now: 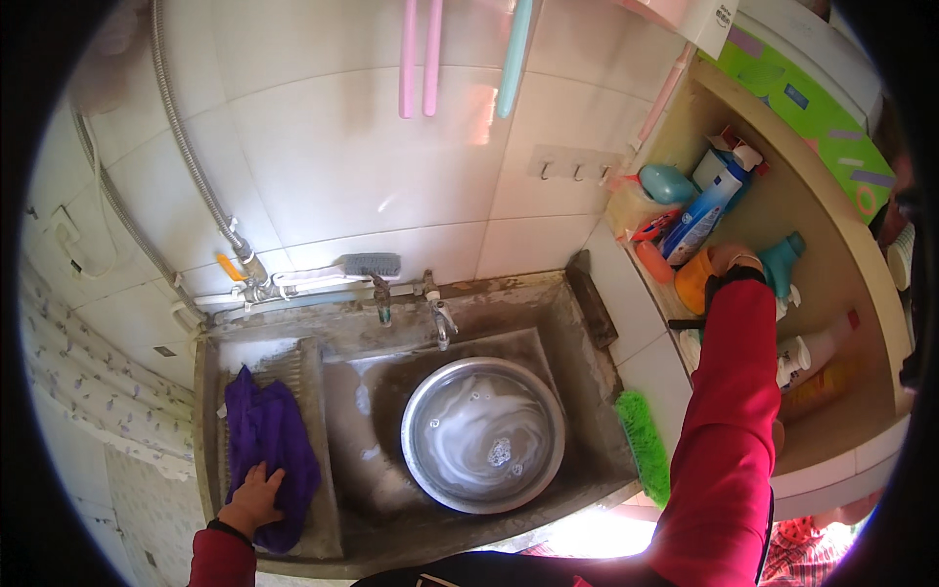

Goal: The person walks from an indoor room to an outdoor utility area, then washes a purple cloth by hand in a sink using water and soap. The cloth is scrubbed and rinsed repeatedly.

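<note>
My left hand [255,500] lies on a wet-looking purple cloth [268,433], fingers apart. The cloth is spread over the ribbed washboard part [312,367] of a concrete sink [352,524]. My right hand [728,258] reaches into a wall shelf at the right, at an orange plastic cup [692,282]. Its fingers are partly hidden, so whether they grip anything does not show. A round metal basin [411,455] of cloudy, sudsy water stands in the sink below a metal tap [443,323].
The shelf [836,440] also holds a blue spray bottle [704,213], a teal soap box [666,183] and a teal bottle [782,260]. A green bristle brush [644,447] hangs beside the sink. A grey scrubbing brush [372,264] rests on the pipes. White powder [257,352] lies at the washboard's top.
</note>
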A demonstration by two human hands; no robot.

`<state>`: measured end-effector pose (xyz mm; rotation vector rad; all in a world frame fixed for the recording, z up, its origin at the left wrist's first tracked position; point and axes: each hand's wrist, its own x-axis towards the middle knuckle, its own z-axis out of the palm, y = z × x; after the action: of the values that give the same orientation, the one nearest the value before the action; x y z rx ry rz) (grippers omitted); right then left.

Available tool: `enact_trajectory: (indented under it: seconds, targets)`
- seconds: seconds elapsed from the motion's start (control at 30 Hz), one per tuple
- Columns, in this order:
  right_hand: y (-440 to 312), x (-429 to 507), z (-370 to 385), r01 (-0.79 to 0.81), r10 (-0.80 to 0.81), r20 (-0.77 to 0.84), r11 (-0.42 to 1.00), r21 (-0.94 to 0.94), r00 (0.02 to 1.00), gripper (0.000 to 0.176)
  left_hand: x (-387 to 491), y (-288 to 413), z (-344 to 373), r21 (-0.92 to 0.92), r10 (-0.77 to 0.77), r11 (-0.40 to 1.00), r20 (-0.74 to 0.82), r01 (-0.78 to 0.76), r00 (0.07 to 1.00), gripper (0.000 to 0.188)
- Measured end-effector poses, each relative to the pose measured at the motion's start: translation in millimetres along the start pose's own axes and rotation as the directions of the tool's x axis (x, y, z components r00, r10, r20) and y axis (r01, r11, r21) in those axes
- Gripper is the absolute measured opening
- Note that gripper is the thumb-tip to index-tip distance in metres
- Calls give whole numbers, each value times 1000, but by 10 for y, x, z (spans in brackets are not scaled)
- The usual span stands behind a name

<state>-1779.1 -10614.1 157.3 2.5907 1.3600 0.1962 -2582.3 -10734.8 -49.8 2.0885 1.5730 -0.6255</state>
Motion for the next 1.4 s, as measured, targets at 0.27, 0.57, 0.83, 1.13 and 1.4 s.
enact_trajectory:
  seconds: [0.27,0.57,0.83,1.13,1.4]
  targets:
    - [77,106,120,62,-57,121,997,-41,991,31,35,-24,48,8,-2,1000,7,2,1000,88]
    - [203,292,334,74,-67,123,996,-46,990,31,55,-29,107,34,-28,999,-11,29,1000,90]
    - [318,472,462,87,-77,123,993,-83,989,32,56,-7,92,-1,-51,999,-23,51,998,89]
    - [184,260,302,59,-65,141,997,48,988,33,74,-35,120,-38,-61,997,-18,60,998,87]
    - [72,173,169,114,-117,61,992,49,991,32,52,-57,103,-48,-38,998,-33,36,999,87]
